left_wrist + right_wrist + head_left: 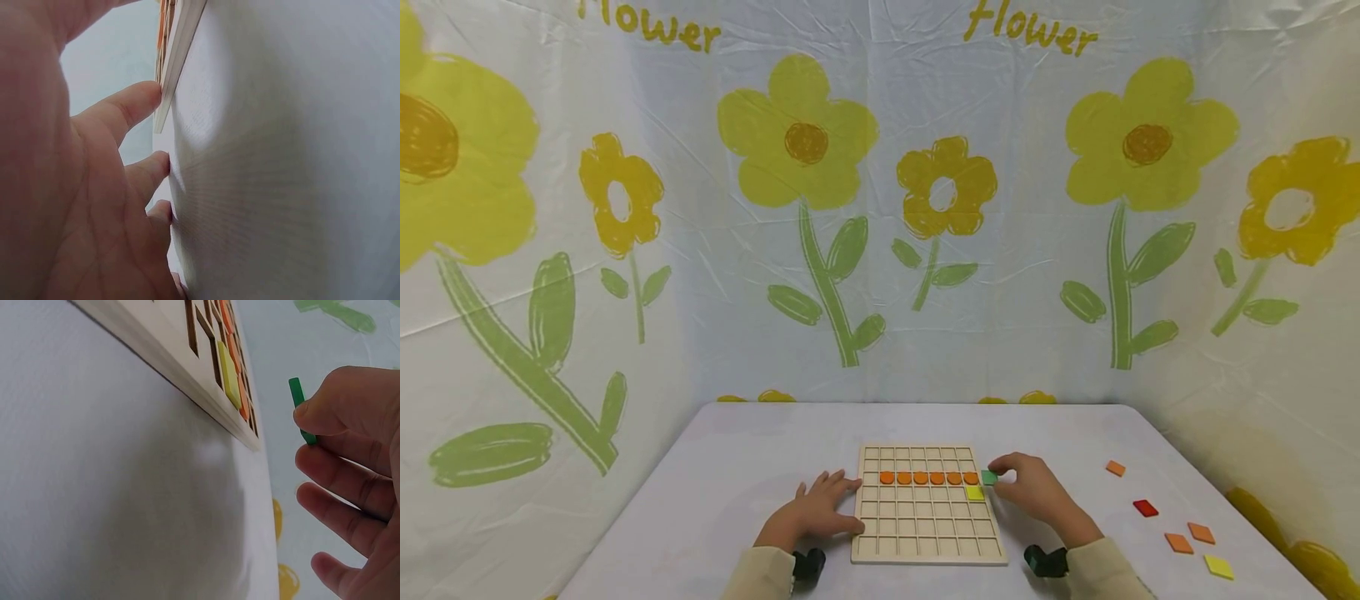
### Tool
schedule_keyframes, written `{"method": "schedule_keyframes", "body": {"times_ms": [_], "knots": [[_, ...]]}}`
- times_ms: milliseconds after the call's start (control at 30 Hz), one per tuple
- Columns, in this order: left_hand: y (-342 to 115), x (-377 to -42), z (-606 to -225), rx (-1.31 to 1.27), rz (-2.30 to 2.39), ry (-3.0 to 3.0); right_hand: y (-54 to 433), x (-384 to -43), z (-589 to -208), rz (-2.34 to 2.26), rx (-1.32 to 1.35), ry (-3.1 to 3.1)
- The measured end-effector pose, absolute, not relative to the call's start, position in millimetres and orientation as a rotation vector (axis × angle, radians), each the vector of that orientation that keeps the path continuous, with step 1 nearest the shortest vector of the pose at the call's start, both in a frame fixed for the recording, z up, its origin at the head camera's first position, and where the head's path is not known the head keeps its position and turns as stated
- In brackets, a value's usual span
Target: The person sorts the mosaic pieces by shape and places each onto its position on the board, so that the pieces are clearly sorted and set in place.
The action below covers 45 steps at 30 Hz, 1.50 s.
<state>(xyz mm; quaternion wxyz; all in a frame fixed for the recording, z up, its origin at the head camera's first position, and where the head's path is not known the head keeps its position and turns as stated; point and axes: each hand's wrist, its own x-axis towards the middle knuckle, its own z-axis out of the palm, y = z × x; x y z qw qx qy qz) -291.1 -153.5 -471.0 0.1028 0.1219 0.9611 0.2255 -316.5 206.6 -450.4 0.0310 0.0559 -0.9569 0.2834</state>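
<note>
A wooden grid board (928,560) lies flat on the table, with a row of several orange round discs (921,478) across its upper half. One yellow square tile (975,493) sits just below the right end of that row. My right hand (1037,492) pinches a green square tile (296,392) between thumb and finger, held up beside the board's right edge. Spread fingers of my left hand (816,508) rest along the left edge of the board, the thumb at its lower left side and a fingertip higher up.
To the right on the white table (700,492) lie loose square tiles: a red one (1146,508), a yellow one (1219,567) and several orange ones (1179,543). A flower-printed cloth (925,350) hangs behind the table and along both sides.
</note>
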Motion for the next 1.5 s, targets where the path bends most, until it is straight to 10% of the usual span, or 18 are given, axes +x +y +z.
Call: {"method": "schedule_keyframes", "body": {"times_ms": [1500], "knots": [[-155,-294,-474,0.35,0.681,2.821,163,-315,-458,0.621,0.487,-2.953]]}}
